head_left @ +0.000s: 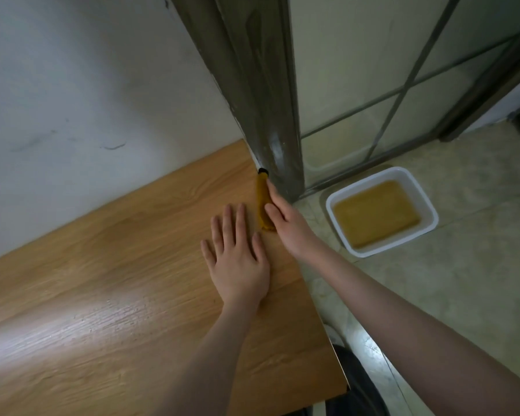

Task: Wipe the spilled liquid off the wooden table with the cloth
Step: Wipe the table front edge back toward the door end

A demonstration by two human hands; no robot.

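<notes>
Left hand (237, 259): flat on the wooden table (102, 280), fingers straight.
Right hand (285, 220): beside it, fingers grasping the cloth (263, 202).

Cloth (262, 202): right-hand side hidden under right hand (285, 223); grip type cannot be confirmed. Spilled liquid: not distinguishable on wooden table (117, 265), surface blurred w/ glare. Table cut off at left and bottom edges. Both forearms cut off at frame bottom. Dark object (357, 385) below table corner: partly hidden, unidentifiable.
</notes>
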